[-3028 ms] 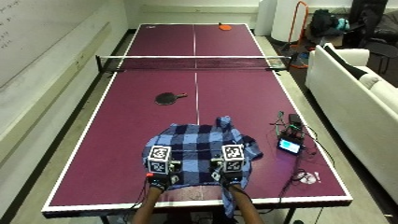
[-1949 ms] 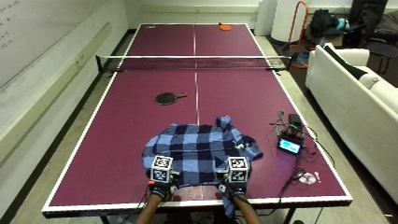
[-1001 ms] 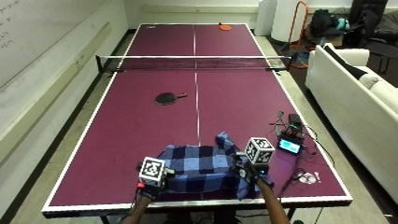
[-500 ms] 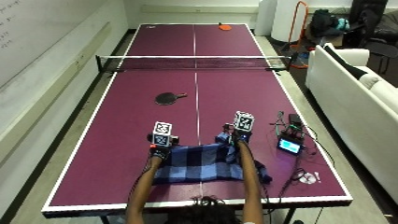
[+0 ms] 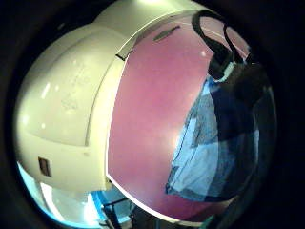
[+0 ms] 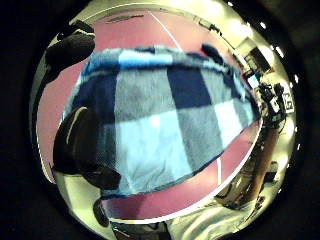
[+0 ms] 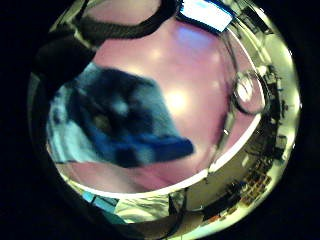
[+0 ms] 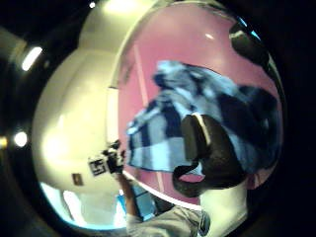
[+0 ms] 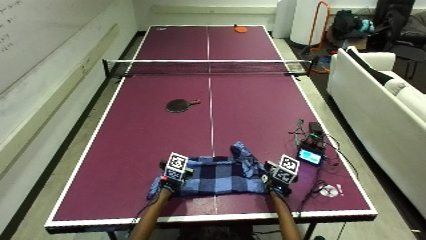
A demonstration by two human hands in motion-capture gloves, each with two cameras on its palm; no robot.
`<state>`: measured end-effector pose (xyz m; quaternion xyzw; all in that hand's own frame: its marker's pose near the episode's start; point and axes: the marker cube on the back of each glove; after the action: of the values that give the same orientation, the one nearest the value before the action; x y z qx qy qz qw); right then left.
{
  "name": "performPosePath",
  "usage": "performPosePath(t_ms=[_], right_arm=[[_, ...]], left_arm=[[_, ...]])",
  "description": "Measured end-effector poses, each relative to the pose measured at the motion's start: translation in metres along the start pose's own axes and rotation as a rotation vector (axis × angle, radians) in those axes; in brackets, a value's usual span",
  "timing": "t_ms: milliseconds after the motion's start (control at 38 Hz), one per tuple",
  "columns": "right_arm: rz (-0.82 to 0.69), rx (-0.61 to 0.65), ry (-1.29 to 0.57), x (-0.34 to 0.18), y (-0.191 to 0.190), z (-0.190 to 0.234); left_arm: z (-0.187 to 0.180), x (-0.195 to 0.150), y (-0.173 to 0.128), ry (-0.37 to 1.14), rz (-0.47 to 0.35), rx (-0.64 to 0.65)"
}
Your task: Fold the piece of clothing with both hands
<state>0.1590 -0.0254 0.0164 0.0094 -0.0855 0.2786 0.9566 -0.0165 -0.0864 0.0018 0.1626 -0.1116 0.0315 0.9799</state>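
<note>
Outside view: left hand point(image 9: 168, 183) and right hand point(image 9: 277, 185) sit at opposite ends of plaid shirt point(image 9: 216, 176), likely squaring the fold; finger grips can't be told.

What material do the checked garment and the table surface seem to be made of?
The checked garment looks like soft woven cloth, perhaps flannel: it folds limply and the left thumb side palm view shows a matte, slightly fuzzy weave. The table looks like a hard, smooth painted board, with white lines and faint light reflections.

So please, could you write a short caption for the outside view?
Both gloved hands, left hand and right hand, at the ends of a folded plaid garment on a purple table-tennis table.
</note>
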Motion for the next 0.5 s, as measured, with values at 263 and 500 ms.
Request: performPosePath(t_ms=[263, 500], right_arm=[[0.039, 0.194, 0.235, 0.025, 0.003, 0.035], [0.093, 0.175, 0.015, 0.044, -0.036, 0.012]], left_arm=[[0.056, 0.025, 0.044, 0.174, 0.083, -0.372], [0.047, 0.068, 0.023, 0.162, 0.09, -0.358]])
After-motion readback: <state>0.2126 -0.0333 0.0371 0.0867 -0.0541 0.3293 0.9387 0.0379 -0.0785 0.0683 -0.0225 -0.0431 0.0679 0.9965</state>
